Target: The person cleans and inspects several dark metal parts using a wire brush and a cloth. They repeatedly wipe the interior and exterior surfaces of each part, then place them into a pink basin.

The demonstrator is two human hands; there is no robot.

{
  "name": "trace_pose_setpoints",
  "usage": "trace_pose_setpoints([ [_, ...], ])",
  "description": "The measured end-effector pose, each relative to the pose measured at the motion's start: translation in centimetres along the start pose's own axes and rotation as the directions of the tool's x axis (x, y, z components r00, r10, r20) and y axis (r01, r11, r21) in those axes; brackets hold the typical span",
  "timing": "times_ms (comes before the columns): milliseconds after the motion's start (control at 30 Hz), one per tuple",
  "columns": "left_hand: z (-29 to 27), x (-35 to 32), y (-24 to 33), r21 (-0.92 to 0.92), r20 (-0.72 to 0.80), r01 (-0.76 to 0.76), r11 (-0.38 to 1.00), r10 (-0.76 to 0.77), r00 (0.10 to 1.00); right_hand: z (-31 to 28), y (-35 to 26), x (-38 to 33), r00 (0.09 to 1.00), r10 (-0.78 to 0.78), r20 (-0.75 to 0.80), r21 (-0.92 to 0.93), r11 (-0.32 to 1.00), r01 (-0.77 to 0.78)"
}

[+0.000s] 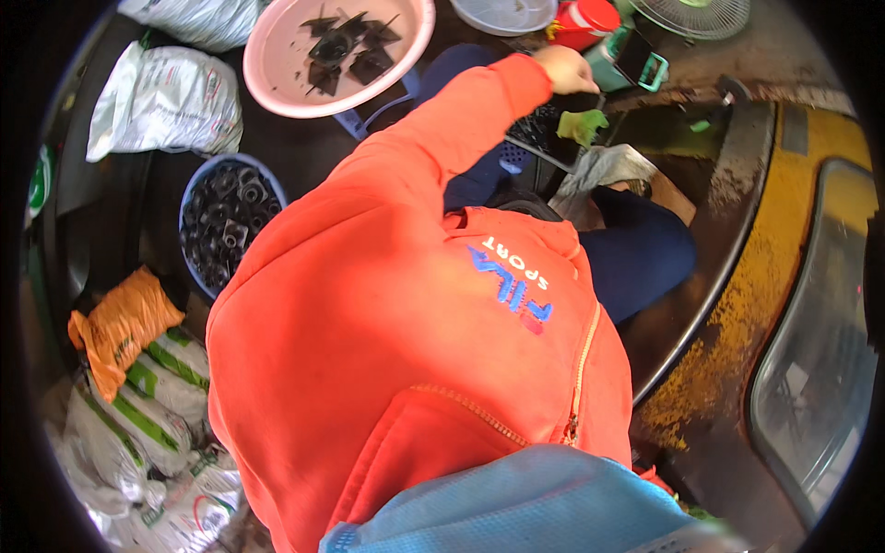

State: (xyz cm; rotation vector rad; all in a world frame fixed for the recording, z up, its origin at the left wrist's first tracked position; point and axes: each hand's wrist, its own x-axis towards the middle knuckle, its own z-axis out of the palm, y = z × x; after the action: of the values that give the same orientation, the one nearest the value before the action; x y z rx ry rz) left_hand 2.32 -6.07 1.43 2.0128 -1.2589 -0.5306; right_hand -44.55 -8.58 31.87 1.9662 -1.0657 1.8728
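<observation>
My left arm, in an orange sleeve, reaches across to the upper right. At its end my left hand is closed, its fingers curled down; whatever they grip is hidden. Just below it a dark tray holds small black pieces. A crumpled yellow-green piece, like cloth or a glove, lies at the tray's right edge. Right of the hand stands a teal container with a handle and a black part on top. Grey cloth lies near my leg. My right hand is not in view.
A pink basin with black finned parts and a blue basket of round black parts stand left. White sacks and an orange bag lie beyond. A red bucket, white basin and fan stand far right.
</observation>
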Motion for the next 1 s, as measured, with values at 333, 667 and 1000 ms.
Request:
trace_pose_setpoints([
  [333, -1.7, -6.8, -8.4, -0.759, 0.218, 0.250, 0.601, -0.128, 0.968, -8.5, 1.8, 0.4, 0.950, 0.149, -0.276, -0.024, 0.987, -0.161],
  [667, 2.6, -6.0, -16.7, 0.216, 0.385, -0.002, 0.976, -0.084, 0.919, -4.0, -1.1, -2.3, 0.809, 0.507, -0.298, 0.458, 0.819, -0.345],
  [1000, 6.5, -11.9, -11.9, 0.298, 0.030, -0.079, 0.951, 0.074, 0.997, 6.1, 8.5, 1.5, 0.839, 0.431, 0.333, 0.645, 0.544, -0.536],
])
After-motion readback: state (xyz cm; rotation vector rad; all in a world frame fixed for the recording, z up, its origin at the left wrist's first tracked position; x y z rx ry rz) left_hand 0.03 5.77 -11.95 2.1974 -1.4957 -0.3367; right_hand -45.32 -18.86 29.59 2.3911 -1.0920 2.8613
